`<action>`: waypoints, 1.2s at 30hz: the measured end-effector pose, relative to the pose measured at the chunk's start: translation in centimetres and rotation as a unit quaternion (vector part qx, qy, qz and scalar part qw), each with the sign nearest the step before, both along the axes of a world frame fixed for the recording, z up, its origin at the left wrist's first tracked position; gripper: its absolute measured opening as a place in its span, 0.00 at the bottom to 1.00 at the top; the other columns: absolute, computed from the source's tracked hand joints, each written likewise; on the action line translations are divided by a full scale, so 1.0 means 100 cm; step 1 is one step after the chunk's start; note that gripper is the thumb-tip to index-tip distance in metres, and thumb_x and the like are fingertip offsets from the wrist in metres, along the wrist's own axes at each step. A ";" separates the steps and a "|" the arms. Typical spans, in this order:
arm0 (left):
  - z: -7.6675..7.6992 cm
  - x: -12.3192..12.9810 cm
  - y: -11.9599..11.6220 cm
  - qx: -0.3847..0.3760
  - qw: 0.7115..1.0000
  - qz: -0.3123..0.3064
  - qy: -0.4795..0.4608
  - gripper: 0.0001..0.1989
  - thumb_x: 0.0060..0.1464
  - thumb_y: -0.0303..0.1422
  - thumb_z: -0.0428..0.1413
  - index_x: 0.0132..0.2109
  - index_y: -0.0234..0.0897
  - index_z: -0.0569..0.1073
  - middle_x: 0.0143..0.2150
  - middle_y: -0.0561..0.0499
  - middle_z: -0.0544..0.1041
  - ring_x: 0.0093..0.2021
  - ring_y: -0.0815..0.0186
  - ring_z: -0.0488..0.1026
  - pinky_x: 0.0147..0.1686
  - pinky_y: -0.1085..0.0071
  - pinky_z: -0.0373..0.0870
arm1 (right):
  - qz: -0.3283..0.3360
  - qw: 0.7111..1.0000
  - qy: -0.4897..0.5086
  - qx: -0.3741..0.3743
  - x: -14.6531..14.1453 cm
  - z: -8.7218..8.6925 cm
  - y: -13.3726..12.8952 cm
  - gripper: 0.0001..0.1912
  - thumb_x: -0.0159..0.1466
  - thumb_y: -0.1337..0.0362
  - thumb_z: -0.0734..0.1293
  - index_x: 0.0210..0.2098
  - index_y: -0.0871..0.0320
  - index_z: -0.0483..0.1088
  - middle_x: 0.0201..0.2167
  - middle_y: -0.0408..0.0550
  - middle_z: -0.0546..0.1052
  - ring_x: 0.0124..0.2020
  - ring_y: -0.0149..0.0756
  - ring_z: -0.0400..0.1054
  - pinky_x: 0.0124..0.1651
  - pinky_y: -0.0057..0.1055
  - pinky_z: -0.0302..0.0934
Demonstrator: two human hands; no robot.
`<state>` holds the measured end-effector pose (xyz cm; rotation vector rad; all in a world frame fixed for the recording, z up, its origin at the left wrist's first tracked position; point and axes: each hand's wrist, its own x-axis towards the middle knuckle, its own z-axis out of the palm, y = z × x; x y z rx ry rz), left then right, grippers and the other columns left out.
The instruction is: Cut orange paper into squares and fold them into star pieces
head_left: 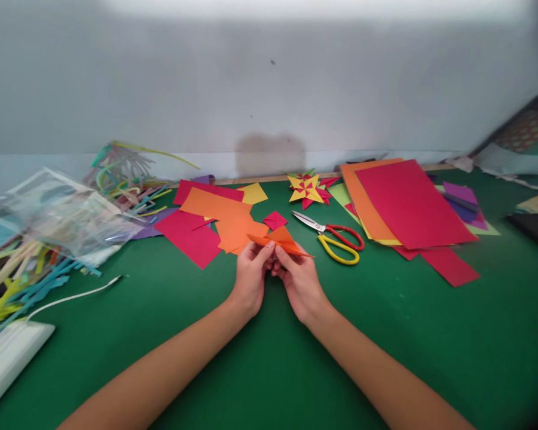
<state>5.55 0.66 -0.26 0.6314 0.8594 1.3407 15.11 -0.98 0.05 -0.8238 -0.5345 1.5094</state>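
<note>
Between my two hands is a folded piece of orange paper, raised a little over the green table. My left hand pinches its left side, thumb on top. On the other side my right hand grips it the same way, and the fingertips of both hands meet underneath, partly hidden. Just beyond the paper lies a small folded red square. Scissors with one red and one yellow handle lie slightly spread to the right of my right hand.
Orange paper pieces and red sheets lie left of centre. A folded paper star sits near the wall. Large red sheets are stacked at right. Paper strips, a clear plastic bag and a white power strip occupy the left.
</note>
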 end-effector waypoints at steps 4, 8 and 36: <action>-0.001 0.005 -0.006 0.004 1.000 0.005 -0.005 0.11 0.54 0.34 0.67 0.39 0.33 0.74 0.30 0.55 0.70 0.29 0.73 0.67 0.28 0.74 0.65 | -0.028 1.000 -0.004 0.008 0.006 0.002 0.002 0.07 0.60 0.63 0.77 0.34 0.58 0.78 0.27 0.42 0.75 0.27 0.28 0.66 0.31 0.27 0.64; -0.003 0.003 -0.004 -0.009 1.000 0.009 -0.009 0.11 0.54 0.33 0.66 0.39 0.34 0.73 0.31 0.55 0.70 0.30 0.73 0.67 0.30 0.74 0.65 | -0.032 0.999 -0.030 0.006 0.007 0.003 0.005 0.09 0.58 0.61 0.78 0.32 0.58 0.77 0.27 0.43 0.75 0.27 0.32 0.67 0.32 0.31 0.67; 0.000 -0.008 0.003 0.045 0.987 0.060 0.143 0.13 0.54 0.39 0.66 0.35 0.35 0.73 0.26 0.55 0.70 0.25 0.72 0.66 0.25 0.74 0.63 | -0.051 0.992 -0.109 -0.033 0.024 0.005 0.013 0.15 0.53 0.60 0.80 0.36 0.58 0.76 0.30 0.44 0.78 0.30 0.35 0.73 0.39 0.34 0.71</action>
